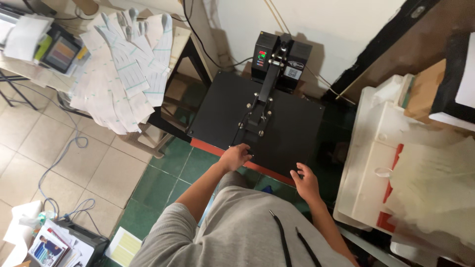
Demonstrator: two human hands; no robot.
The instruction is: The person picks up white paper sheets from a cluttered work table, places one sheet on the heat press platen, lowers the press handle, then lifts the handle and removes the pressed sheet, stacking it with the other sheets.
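Both hands rest at the near edge of the black heat press [277,118]: the left hand [235,157] curls closed over its front handle, the right hand [306,182] lies open, fingers spread on the plate's near right corner. White printed sheets [123,69] are piled on a table far left, well apart.

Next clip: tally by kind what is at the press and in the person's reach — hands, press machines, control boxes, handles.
Bare hands: 2, left hand and right hand, both at the front edge of the press
Flat black heat press with red base: 1
Black control box with lit display: 1
Black lever handle: 1
Total: 5
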